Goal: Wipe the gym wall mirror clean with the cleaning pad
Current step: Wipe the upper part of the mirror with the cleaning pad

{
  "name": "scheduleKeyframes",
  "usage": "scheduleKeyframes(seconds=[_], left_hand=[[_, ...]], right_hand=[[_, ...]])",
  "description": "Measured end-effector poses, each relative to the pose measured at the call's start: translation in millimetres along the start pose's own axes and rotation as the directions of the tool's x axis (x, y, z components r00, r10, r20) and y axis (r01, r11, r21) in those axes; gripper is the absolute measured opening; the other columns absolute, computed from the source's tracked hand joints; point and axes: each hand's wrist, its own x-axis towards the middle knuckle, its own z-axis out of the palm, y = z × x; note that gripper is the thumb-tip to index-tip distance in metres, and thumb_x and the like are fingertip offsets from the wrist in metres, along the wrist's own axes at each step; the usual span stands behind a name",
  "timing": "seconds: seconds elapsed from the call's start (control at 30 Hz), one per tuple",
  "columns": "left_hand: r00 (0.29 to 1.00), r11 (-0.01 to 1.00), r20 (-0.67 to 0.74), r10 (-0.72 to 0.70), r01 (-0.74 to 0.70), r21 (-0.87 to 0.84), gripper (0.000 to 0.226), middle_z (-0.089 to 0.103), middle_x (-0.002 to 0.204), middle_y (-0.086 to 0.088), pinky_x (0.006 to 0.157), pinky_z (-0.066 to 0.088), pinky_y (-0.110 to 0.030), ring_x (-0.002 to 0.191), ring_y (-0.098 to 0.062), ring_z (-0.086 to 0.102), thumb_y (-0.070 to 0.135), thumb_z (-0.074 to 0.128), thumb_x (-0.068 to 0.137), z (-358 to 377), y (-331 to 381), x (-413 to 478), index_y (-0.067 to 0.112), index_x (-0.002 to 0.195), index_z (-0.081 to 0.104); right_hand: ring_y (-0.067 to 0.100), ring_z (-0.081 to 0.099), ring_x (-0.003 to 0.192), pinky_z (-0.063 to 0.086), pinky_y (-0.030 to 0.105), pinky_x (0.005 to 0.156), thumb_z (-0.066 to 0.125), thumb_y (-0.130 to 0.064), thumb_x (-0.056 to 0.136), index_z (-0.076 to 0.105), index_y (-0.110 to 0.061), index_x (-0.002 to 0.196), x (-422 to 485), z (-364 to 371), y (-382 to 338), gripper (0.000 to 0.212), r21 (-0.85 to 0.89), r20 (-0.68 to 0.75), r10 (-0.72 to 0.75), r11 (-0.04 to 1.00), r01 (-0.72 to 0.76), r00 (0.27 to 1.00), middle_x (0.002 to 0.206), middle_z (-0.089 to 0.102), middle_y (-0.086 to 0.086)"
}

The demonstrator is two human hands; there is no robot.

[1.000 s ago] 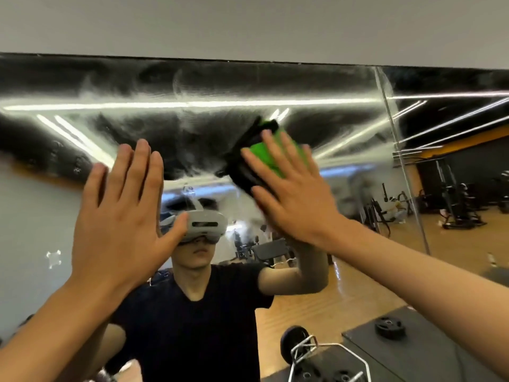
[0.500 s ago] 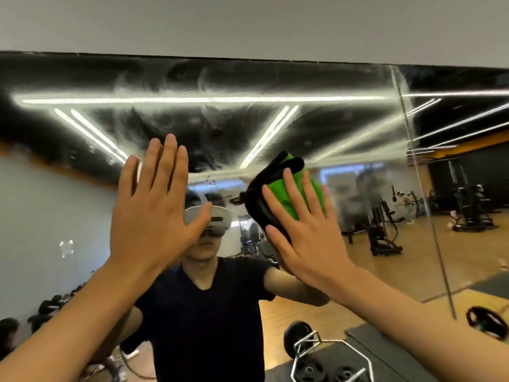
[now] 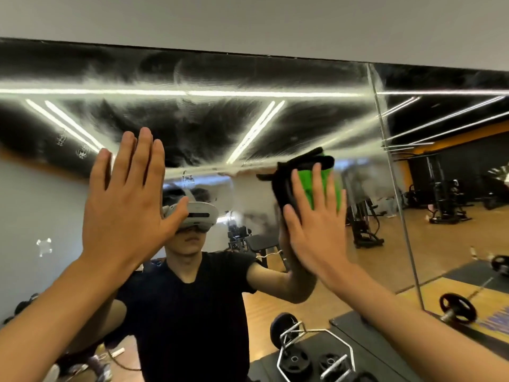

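A person's right hand (image 3: 316, 224) presses a cleaning pad (image 3: 308, 177) flat against a gym wall mirror (image 3: 192, 128), fingers straight and spread over the pad's bright green face, with its black edge and strap showing above and to the left of the fingertips. The left hand (image 3: 124, 199) is raised beside it, palm toward the glass, fingers straight and close together, holding nothing; whether it touches the glass cannot be told. The pad sits high on the mirror, right of the person's reflected headset (image 3: 195, 213) and left of the vertical seam (image 3: 396, 188) between two mirror panels. Cloudy smears and swirled streaks cover the upper glass around and above both hands, blurring the reflected ceiling light strips (image 3: 176, 92). Lower in the reflection, a person in a black T-shirt (image 3: 187, 312) faces the glass. A hex bar (image 3: 314, 351) loaded with black weight plates lies on a dark mat at lower right, and a further plate-loaded bar (image 3: 457, 308) rests near the seam's foot. Exercise machines (image 3: 440, 199) stand on the wooden floor in the right panel. A plain pale wall (image 3: 248, 20) runs above the mirror's top edge.
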Motion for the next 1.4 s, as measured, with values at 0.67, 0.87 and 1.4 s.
scheduleKeyframes(seconds=[0.67,0.87,1.4], left_hand=[[0.996,0.994,0.088,0.020,-0.010,-0.105,0.093,0.007,0.177,-0.014,0.131,0.001,-0.050,0.164,-0.032,0.003,0.064,0.039,0.095,-19,25,-35,0.009,0.168,0.022],[0.984,0.997,0.179,0.006,0.007,-0.073,0.105,0.001,0.177,-0.013,0.129,0.009,-0.061,0.164,-0.034,0.003,0.079,0.030,0.090,-11,58,-67,0.011,0.169,0.017],[0.995,0.992,0.099,-0.032,0.043,-0.115,0.111,-0.001,0.178,-0.007,0.128,0.011,-0.063,0.164,-0.031,0.001,0.081,0.040,0.086,4,61,-70,0.010,0.168,0.020]], right_hand=[[0.030,-0.007,0.160,-0.005,0.057,0.122,0.029,-0.059,0.103,0.001,-0.047,0.163,14,-12,71,0.067,0.111,-0.029,0.209,0.973,-0.204,0.978,0.174,0.002,0.001],[0.028,-0.010,0.160,-0.005,0.060,0.123,0.019,-0.062,0.105,0.004,-0.044,0.164,12,0,72,0.064,0.047,-0.055,0.231,0.972,-0.228,0.971,0.175,-0.002,-0.001],[0.034,0.006,0.160,0.006,0.061,0.127,0.038,-0.063,0.103,0.026,-0.042,0.161,-68,-5,48,0.063,-0.054,0.023,-0.224,0.973,0.225,0.974,0.172,0.017,0.005]])
